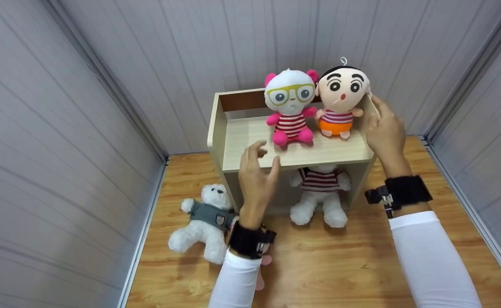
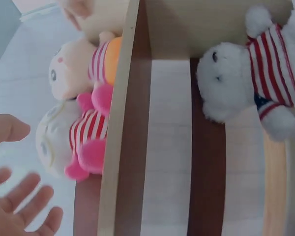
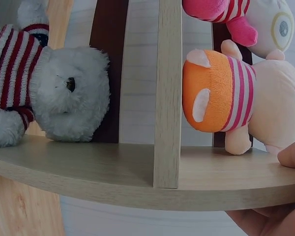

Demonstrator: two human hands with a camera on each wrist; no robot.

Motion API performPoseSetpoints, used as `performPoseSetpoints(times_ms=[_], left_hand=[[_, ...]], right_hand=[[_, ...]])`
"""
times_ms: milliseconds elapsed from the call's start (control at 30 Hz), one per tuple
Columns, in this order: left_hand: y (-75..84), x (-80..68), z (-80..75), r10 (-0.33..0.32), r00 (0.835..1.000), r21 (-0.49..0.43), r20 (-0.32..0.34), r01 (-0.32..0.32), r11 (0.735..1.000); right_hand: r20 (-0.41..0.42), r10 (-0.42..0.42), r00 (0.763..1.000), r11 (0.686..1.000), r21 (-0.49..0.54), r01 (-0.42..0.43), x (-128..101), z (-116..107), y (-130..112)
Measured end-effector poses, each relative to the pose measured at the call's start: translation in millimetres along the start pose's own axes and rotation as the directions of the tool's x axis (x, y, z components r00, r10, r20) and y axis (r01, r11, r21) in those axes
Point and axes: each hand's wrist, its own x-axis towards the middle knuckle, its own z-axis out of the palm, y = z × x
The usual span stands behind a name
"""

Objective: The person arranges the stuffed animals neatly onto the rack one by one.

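My left hand (image 1: 257, 175) hovers in front of the small wooden shelf's upper board (image 1: 246, 137), fingers spread and holding nothing. With my right hand (image 1: 387, 132) I grip the shelf's right side panel (image 3: 226, 194), thumb inside and fingers outside. Close to that thumb sits a cartoon boy doll (image 1: 338, 102) in a striped top and orange shorts. Beside the doll, a pink-and-white panda plush (image 1: 291, 109) with yellow glasses sits upright on the same board. In the compartment below, a white teddy bear (image 3: 71, 93) wears a red-striped sweater; the board partly hides its head in the head view.
On the wood floor (image 1: 319, 269), left of the shelf, a white teddy bear (image 1: 203, 231) in a grey-green top lies on its back. A pink plush (image 1: 266, 260) is mostly hidden under my left forearm. Pale panelled walls (image 1: 182, 47) enclose the shelf.
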Motion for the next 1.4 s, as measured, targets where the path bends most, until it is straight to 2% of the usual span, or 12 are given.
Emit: performPoseSetpoints(times_ms=[200,433,667,833,933,1100,1233,1400], left_hand=[[-18.8,-26.2,-29.9,-0.019,0.997,-0.016,-0.073,0.018,1.0],[-42.2,-50.5,-54.8,-0.055,0.989,-0.032,-0.138,0.051,0.998],[-73.4,-77.5,-71.0,-0.129,0.984,0.067,-0.12,0.138,0.988],[-92.9,-101.7,-80.0,-0.236,0.97,0.154,-0.053,0.242,0.958],[-101.9,-117.6,-82.6,-0.299,0.954,0.216,0.007,0.29,0.932],[-113.5,-145.6,-81.9,-0.367,0.923,0.311,0.115,0.317,0.896],[-119.1,-164.3,-79.1,-0.444,0.876,0.372,0.19,0.354,0.858],[-120.6,-176.3,-73.2,-0.541,0.813,0.421,0.215,0.423,0.803]], right_hand=[[0.003,0.004,1.0,1.0,-0.001,-0.004,0.0,0.1,-0.5],[0.008,0.004,1.0,1.0,-0.002,-0.004,0.6,-0.5,-0.9],[0.029,0.012,1.0,1.0,-0.008,-0.012,1.2,-1.7,-1.3],[0.043,0.015,0.999,1.0,-0.013,-0.014,1.0,-1.8,-1.8],[0.051,0.024,0.998,1.0,-0.011,-0.024,1.3,-2.2,-2.0],[0.05,0.027,0.998,1.0,-0.01,-0.027,1.6,-2.0,-2.1],[0.046,0.027,0.999,1.0,-0.014,-0.026,1.0,-1.7,-1.9],[0.043,0.023,0.999,1.0,-0.011,-0.023,0.9,-1.6,-1.8]])
